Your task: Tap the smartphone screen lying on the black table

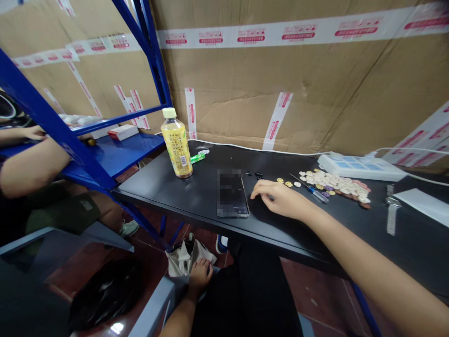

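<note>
My right hand [278, 197] rests on the black table with its fingers loosely bent and apart, nothing visible in it. Just left of its fingertips lies a smartphone [231, 194], its dark screen facing up and partly blurred out. A few small black pieces [258, 174] sit behind the hand. To its right, a screwdriver [317, 193] lies against a pile of pale, button-like discs [336, 181]; a few yellow ones [288, 184] are scattered nearer. My left hand [201, 273] hangs low beside my thigh at the chair's edge, fingers loosely curved, holding nothing I can see.
A yellow drink bottle [177, 146] stands at the table's left, a green wrapper [197, 158] beside it. At the right are a white power strip [361, 167], a watch [392, 213] and white paper [426, 206]. Another person's arm [35, 161] is beyond the blue frame [80, 154].
</note>
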The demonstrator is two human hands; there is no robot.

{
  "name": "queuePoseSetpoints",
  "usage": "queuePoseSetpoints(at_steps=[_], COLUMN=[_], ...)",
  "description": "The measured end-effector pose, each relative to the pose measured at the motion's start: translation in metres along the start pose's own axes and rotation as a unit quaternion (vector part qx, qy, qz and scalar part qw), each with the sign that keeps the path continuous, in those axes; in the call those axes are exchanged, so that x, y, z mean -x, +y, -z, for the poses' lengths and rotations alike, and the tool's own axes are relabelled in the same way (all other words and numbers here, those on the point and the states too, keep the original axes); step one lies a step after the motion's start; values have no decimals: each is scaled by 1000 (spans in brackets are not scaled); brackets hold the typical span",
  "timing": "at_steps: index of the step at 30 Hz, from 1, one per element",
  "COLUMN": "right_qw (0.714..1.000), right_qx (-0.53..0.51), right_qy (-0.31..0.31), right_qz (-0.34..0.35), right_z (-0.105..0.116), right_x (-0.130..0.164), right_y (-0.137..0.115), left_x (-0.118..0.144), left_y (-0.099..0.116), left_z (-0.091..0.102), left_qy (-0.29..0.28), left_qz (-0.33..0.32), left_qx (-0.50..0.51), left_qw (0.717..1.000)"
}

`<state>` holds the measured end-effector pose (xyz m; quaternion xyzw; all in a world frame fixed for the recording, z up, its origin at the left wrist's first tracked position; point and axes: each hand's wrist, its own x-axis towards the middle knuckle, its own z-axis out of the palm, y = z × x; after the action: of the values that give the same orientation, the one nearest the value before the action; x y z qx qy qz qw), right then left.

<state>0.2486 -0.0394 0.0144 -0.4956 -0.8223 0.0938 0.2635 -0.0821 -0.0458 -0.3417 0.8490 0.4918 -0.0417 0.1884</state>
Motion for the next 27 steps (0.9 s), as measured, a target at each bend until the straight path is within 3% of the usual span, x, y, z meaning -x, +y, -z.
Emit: queuePoseSetpoints(at_steps=[27], right_qw=[1000], right_qx=[0], right_qy=[2], right_qz=[4], right_z=[0], right_x=[0], right_y=[0], left_x=[0], left_y=[0], left_z=[-1], left_qy=[9], left_qz=[0], left_qx=[9], left_qw=[1000])
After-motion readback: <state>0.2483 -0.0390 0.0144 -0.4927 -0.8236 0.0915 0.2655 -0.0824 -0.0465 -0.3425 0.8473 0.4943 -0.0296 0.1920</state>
